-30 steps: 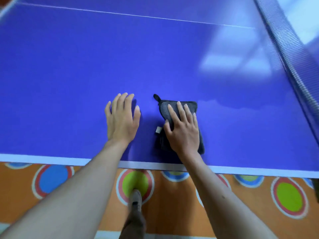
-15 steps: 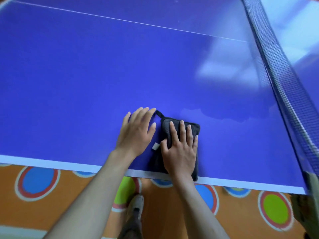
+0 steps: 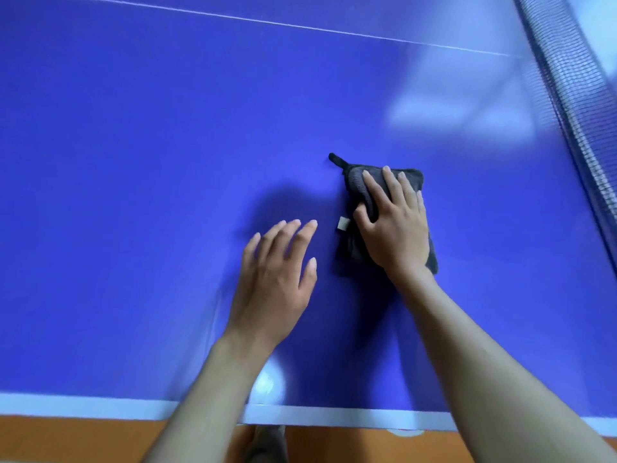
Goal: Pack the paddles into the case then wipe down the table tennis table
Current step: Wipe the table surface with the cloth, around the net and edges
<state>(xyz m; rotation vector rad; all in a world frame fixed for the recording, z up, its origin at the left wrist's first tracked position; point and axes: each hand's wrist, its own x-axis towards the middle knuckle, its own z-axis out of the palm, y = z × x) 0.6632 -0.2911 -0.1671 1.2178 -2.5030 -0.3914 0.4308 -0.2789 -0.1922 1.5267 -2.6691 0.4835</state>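
1. The right hand lies palm down on a dark grey cloth, fingers straight and slightly spread, pressing it flat against the blue bench. It does not grasp the cloth; the thumb rests at the cloth's left edge, near a small pale tag.
2. The cloth is folded into a thick pad and sits on the bench in the right half of the view, well in from the near white edge line and apart from the net that runs along the right side. A short dark loop sticks out from its far left corner.
3. The left hand is released, with fingers straight, slightly spread and holding nothing. It is beside the cloth on its left, not touching it. Whether the palm is in contact with the bench or just above it cannot be told; a soft shadow falls ahead of the fingers.
4. Both bare forearms reach in from the near edge of the bench.
5. A thin white line crosses the far part of the bench. Below the near edge, an orange floor shows.
6. Neither paddles nor case are in view.
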